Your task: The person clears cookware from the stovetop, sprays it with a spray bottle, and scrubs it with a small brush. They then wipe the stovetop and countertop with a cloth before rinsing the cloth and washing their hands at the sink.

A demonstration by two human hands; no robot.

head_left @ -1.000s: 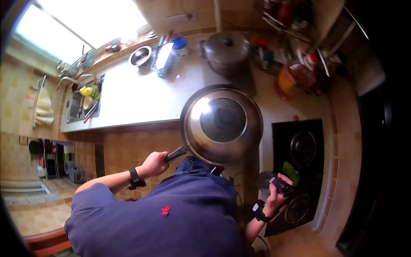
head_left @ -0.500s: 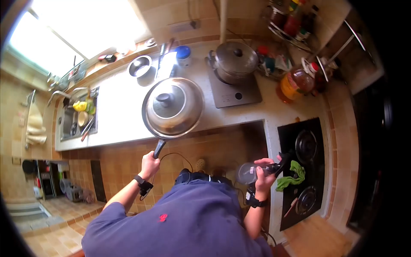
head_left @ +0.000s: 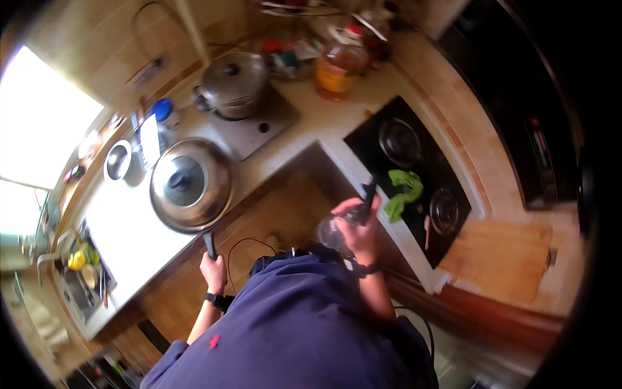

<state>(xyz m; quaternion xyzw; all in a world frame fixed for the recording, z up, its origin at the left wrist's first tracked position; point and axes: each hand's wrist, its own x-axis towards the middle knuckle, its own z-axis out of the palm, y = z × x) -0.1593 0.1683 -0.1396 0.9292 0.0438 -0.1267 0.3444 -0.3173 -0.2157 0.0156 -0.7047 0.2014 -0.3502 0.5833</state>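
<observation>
My left hand [head_left: 213, 272] is closed around the black handle of a frying pan [head_left: 219, 218], which rests near the counter's front edge. A domed metal lid [head_left: 210, 175] with a glass centre and a dark knob covers the pan. My right hand [head_left: 358, 232] grips a clear bottle [head_left: 330, 235] with a black top, tilted over the gap in front of the counter. Blur hides the bottle's finer details. Close to that hand, a green cloth [head_left: 403, 194] lies on the black stove [head_left: 382, 152].
A lidded pot [head_left: 234, 81] stands on an induction cooker [head_left: 269, 120], with a large oil jug [head_left: 338, 68] to its right. A metal bowl [head_left: 119, 162] and a blue-lidded jar [head_left: 165, 114] are at the left. A wooden cutting board [head_left: 502, 256] lies beyond the stove.
The view has swung right, so counter items appear farther left and rotated. More of the cutting board shows. My left hand still holds the pan handle, my right the bottle.
</observation>
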